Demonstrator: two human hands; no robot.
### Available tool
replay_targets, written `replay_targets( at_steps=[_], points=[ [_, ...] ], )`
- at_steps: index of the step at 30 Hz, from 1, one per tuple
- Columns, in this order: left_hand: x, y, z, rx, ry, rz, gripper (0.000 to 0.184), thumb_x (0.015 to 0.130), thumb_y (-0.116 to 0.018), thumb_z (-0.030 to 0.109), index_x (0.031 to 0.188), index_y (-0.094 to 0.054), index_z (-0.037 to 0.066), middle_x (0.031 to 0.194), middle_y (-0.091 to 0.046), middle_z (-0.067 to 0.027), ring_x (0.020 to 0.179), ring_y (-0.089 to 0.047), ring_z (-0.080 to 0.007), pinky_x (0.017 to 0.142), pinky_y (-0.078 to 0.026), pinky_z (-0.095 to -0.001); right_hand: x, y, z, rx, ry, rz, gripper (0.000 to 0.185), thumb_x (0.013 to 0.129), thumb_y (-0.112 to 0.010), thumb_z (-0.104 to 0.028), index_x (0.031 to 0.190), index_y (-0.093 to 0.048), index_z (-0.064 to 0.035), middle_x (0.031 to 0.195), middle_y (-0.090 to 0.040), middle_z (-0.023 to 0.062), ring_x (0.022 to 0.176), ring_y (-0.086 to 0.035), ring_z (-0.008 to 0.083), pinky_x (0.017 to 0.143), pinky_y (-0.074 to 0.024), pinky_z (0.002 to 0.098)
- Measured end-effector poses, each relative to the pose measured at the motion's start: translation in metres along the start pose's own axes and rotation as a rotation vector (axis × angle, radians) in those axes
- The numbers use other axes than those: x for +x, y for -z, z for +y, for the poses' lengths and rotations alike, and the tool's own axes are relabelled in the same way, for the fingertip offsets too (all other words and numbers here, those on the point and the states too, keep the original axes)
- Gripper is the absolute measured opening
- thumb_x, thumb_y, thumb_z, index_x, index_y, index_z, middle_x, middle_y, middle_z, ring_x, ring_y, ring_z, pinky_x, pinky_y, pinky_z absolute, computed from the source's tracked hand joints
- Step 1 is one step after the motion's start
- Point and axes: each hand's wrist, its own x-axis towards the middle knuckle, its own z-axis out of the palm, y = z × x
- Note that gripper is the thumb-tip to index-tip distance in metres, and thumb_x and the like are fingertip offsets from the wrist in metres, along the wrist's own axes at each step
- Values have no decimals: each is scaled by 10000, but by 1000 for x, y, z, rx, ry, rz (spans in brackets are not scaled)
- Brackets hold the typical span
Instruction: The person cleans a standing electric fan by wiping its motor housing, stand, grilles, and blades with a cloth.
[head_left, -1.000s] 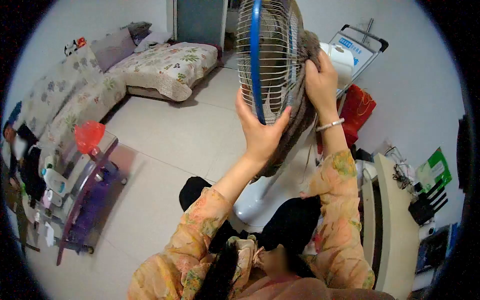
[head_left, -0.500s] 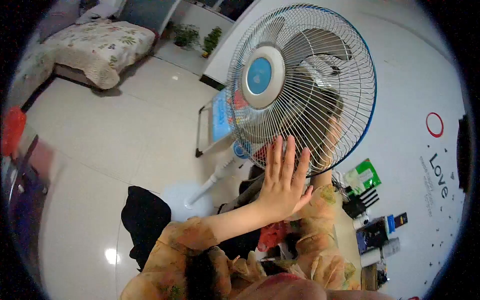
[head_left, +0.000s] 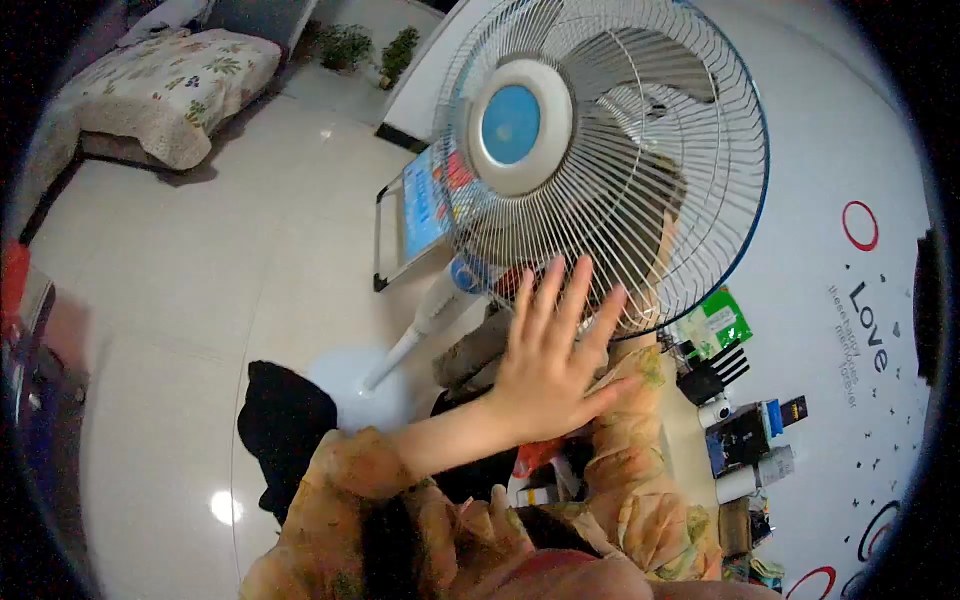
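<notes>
A pedestal fan (head_left: 520, 125) with a wire grille and a blue centre cap leans close before me. My left hand (head_left: 550, 370) is open, fingers spread, its back toward me, at the lower front of the grille; whether the fingertips touch the wires I cannot tell. My right arm reaches behind the grille, and part of my right hand (head_left: 667, 245) shows through the wires. Its fingers are hidden by the fan's blades and wires. The white pole (head_left: 405, 345) runs down to a round white base (head_left: 365, 395) on the floor.
Black cloth (head_left: 285, 425) lies beside the base. Along the wall at right, a shelf (head_left: 685, 440) bears a green packet (head_left: 722, 322), a black router (head_left: 712, 375) and boxes. A folding table (head_left: 415, 215) stands behind the fan; a bed (head_left: 180, 95) is at far left.
The fan head appears larger and higher in view, and the camera has shifted. My left hand has moved slightly left, with its fingers spread wider.
</notes>
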Motion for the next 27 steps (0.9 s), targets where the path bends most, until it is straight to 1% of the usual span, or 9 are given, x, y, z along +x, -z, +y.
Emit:
replay_targets(
  at_steps=[1, 4, 8, 14, 17, 20, 21, 23, 27],
  points=[
    [-1, 16, -10, -72, 37, -18, 991, 732, -737, 359, 1483, -204, -7, 1531, -184, -270, 1431, -171, -415, 1140, -132, -569, 0, -1, 2, 2, -3, -2, 363, 958, -482, -137, 1280, -507, 28, 1146, -617, 102, 1001, -598, 180, 877, -475, 290],
    [12, 62, -33, -1604, 336, 304, 819, 949, -242, 610, 1525, -45, 63, 1595, -64, -135, 1475, -75, -250, 1189, -20, -459, 2, -7, 6, 18, -20, -16, 365, 959, -486, -146, 1282, -505, 24, 1145, -617, 99, 997, -596, 175, 875, -474, 288],
    [12, 94, -58, -2215, 351, 357, 773, 971, -208, 565, 1520, -27, 51, 1600, -22, -118, 1479, -19, -213, 1189, 41, -438, 2, -9, 13, 53, -40, -39, 369, 961, -492, -157, 1285, -502, 19, 1145, -615, 95, 992, -595, 168, 872, -474, 285],
    [16, 92, -60, -2138, 368, 332, 788, 966, -213, 574, 1520, -30, 43, 1599, -4, -125, 1479, -18, -217, 1189, 33, -443, -1, -14, 18, 89, -30, -48, 375, 964, -501, -174, 1290, -498, 11, 1144, -614, 88, 985, -592, 159, 869, -473, 280],
    [23, 73, -47, -984, 298, 224, 945, 893, -500, 564, 1515, -51, 10, 1584, -46, -193, 1474, -48, -287, 1184, -32, -454, -8, -21, 16, 90, 48, -51, 378, 965, -505, -182, 1292, -496, 8, 1144, -613, 85, 981, -591, 154, 867, -473, 278],
    [41, 63, -16, -83, -53, 96, 1177, 703, -791, 451, 1502, -72, -29, 1551, -86, -273, 1454, -99, -376, 1168, -117, -459, -24, -41, -9, 8, 240, -59, 381, 967, -509, -190, 1294, -494, 4, 1143, -612, 81, 977, -589, 149, 865, -473, 275],
    [50, 54, -5, -65, -80, 152, 1181, 618, -849, 402, 1488, -177, -28, 1508, -153, -326, 1411, -163, -470, 1139, -170, -514, -38, -73, -39, -135, 325, -35, 400, 966, -504, -164, 1324, -473, 13, 1186, -602, 98, 1029, -580, 168, 919, -454, 302],
    [63, 40, 5, -43, -122, 198, 1136, 660, -823, 405, 1479, -180, -49, 1501, -189, -322, 1387, -214, -485, 1128, -187, -532, -59, -107, -80, -47, 304, -83, 435, 946, -503, -70, 1365, -434, 28, 1300, -541, 135, 1145, -531, 207, 995, -410, 341],
    [94, 48, 2, 269, -128, 170, 1217, 612, -886, 263, 1466, -96, -93, 1481, -225, -332, 1364, -310, -421, 1118, -270, -425, -74, -144, -122, -675, 879, -21, 529, 795, -558, 4, 1313, -466, 58, 1381, -444, 247, 1290, -431, 378, 1075, -340, 412]
  ],
)
